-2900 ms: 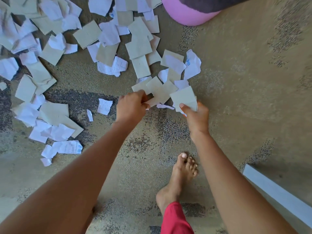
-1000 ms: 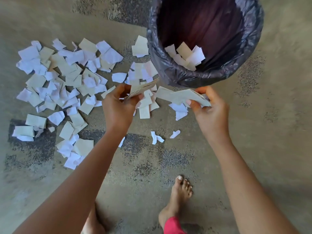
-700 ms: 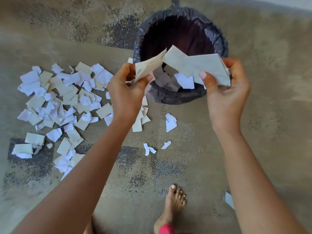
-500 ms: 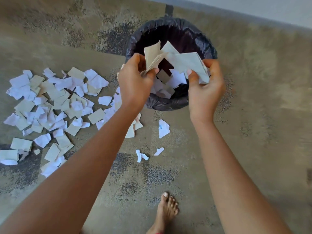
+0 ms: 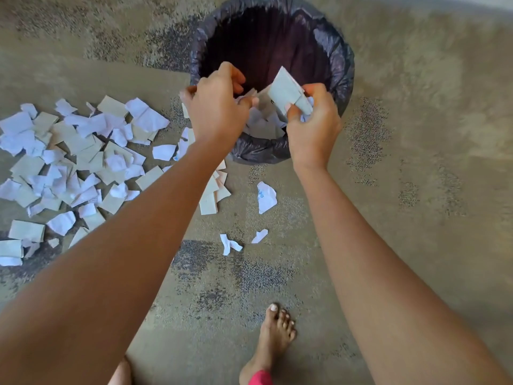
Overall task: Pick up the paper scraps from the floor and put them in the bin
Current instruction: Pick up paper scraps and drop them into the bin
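Observation:
A bin lined with a black bag (image 5: 344, 65) stands on the floor at the top centre. Both hands are over its near rim. My left hand (image 5: 219, 107) has its fingers spread, and no stack shows in it. White scraps lie just beneath its thumb. My right hand (image 5: 313, 126) pinches a folded stack of grey-tan paper scraps (image 5: 288, 93) above the opening. More scraps (image 5: 263, 126) lie inside the bin. A large pile of white and tan scraps (image 5: 77, 162) covers the floor to the left.
Loose scraps lie near the bin: a crumpled white piece (image 5: 266, 197) and two small bits (image 5: 230, 245), (image 5: 259, 236). A stack of tan pieces (image 5: 211, 195) sits by my left forearm. My bare foot (image 5: 274, 337) stands at the bottom centre on mottled concrete.
Both hands carried stacks of scraps from the floor up over the bin. The left hand's stack has gone from its fingers; the right hand still holds its stack.

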Demonstrator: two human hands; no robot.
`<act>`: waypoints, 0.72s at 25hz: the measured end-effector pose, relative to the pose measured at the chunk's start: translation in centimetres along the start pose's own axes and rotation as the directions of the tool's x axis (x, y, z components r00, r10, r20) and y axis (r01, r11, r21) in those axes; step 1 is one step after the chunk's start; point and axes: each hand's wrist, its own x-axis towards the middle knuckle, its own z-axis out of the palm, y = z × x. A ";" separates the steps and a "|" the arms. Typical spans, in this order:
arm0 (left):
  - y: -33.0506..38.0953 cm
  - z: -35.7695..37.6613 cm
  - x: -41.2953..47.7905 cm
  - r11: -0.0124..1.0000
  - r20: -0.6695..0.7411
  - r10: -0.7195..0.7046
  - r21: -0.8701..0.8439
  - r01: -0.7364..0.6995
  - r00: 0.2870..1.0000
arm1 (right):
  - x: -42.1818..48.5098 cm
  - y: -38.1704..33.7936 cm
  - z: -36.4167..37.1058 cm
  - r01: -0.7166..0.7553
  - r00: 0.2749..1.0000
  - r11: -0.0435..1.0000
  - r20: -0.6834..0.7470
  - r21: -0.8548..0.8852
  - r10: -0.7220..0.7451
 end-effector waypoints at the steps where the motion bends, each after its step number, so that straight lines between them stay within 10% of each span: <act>1: -0.2 0.0 -0.2 1.000 0.003 0.000 -0.030 0.001 1.000 | -0.2 0.1 -0.1 0.014 1.000 1.000 -0.001 0.007 -0.014; 8: -6.2 -0.1 -9.4 0.939 -0.165 -0.097 -0.343 0.035 0.982 | -2.6 3.6 -1.8 0.082 0.966 0.997 -0.246 0.002 -0.079; 12: -12.6 4.8 -17.0 0.956 0.088 -0.208 -0.190 0.222 0.974 | -6.5 8.8 -0.7 -0.059 0.964 0.998 -0.260 0.016 0.061; 18: -17.3 11.6 -21.4 0.996 0.432 -0.084 0.073 0.058 0.898 | -13.3 15.7 4.3 -0.066 0.997 0.994 0.033 -0.088 0.069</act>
